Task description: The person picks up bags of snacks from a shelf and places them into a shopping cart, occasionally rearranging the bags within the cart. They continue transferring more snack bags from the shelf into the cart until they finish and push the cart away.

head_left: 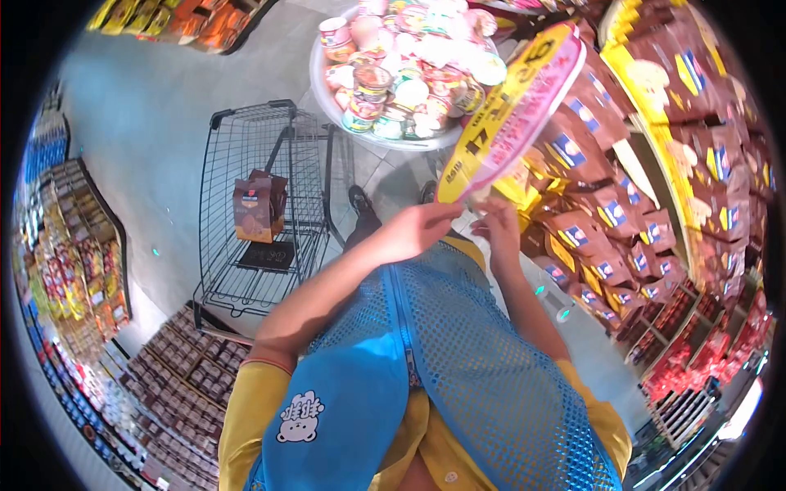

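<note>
We have the yellow-and-pink sign (514,114) tilted in front of us, between the tub of cups (318,92) and the brown bags (610,214). Left hand (419,232): fingers closed on the sign's lower end. Right hand (498,229): fingers bent, just beside that end; can't tell if it has hold of anything. Cart (252,110) stands on our left, brown packs (255,214) inside.

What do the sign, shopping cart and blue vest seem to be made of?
Sign: probably printed card or thin plastic, stiff-looking and flat; its gloss is unclear.
Shopping cart: likely dark-coated metal, given its thin wire bars.
Blue vest: matte, perhaps synthetic fabric; mesh holes show.
</note>
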Motion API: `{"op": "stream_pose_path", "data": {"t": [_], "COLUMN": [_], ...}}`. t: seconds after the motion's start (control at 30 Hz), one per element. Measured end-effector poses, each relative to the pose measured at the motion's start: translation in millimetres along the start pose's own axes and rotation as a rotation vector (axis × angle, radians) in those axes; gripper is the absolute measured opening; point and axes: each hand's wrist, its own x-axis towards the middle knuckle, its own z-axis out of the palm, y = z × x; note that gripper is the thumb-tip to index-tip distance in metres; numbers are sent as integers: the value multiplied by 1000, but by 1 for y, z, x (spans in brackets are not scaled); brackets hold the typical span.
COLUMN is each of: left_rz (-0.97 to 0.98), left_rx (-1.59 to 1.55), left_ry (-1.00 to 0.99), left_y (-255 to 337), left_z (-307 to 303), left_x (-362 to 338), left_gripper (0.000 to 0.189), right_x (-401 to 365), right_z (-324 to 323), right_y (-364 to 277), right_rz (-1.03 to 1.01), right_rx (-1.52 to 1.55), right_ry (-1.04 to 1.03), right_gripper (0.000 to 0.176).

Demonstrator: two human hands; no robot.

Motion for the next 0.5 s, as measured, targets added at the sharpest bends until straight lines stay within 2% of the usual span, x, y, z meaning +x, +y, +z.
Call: {"op": "stream_pose_path", "data": {"t": [0.07,0.13,0.17,0.2,0.23,0.27,0.3,0.37,0.4,0.47,0.5], "left_rz": [-49,-50,-42,-46,78,201,198,-55,-56,-128,-91], "left_rx": [169,234,284,297,309,319,327,286,292,445,470], "left_ry": [-114,-107,-84,-88,-18,52,49,227,226,434,470], "left_y": [20,14,7,-9,-32,-44,-38,-19,-16,-10,-8], "left_z": [27,53,64,75,84,93,101,113,117,122,121], "left_x": [34,73,94,120,146,163,172,186,192,203,208], "left_gripper": [44,49,55,55,62,71,71,84,84,93,97], "right_x": [0,6,14,24,32,36,38,38,43,56,55], "right_z": [-31,-58,-71,-85,-94,-98,-99,-102,-106,-114,-113], "right_y": [-3,-6,-4,-2,0,-4,-12,-29,-26,-18,-20], "right_rz": [-164,-292,-290,-372,-453,-450,-442,-389,-388,-438,-502], "right_rx": [58,25,41,40,36,45,83,156,163,104,105], "right_ry": [204,349,352,405,458,459,468,473,473,448,393], "right_gripper": [40,48,48,54,61,61,67,77,77,79,79]}}
